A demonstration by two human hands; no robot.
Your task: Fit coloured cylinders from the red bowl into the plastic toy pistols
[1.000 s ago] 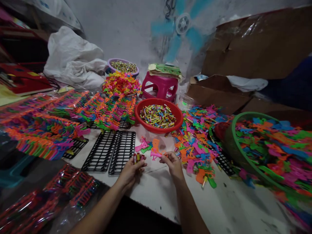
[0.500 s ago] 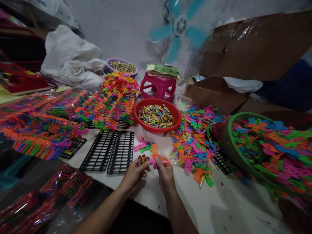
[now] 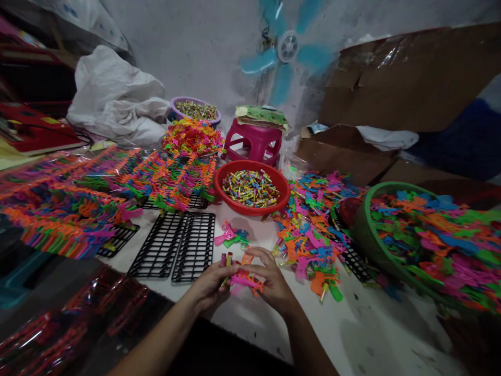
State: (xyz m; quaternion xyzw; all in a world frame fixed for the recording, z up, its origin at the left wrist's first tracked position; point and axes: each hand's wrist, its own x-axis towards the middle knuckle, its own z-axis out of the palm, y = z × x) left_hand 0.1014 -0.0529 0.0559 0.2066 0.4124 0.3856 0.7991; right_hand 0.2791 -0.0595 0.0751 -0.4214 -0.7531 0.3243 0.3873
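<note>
Moved since the previous frame: gun-shaped pink and orange plastic pieces (image 3: 246, 281), now nearer the front edge of the white table (image 3: 250, 326), between both hands. Right hand (image 3: 277, 284): fingers bent, grasping the pieces' right side. Left hand (image 3: 211, 286): thumb and fingers pinching small slim reddish and yellow cylinders (image 3: 229, 258). Beyond: round red plastic basin (image 3: 252, 210), filled with similar cylinders.

Stained grey wall (image 3: 188, 47), blue-bladed fan (image 3: 288, 47), magenta stool (image 3: 259, 139), white tabletop (image 3: 321, 329), dim light

Dim light — shadows darken the flat white tabletop (image 3: 362, 326), lower right; edges stretch — the turquoise-bladed round fan (image 3: 288, 47) blurs, top centre.
</note>
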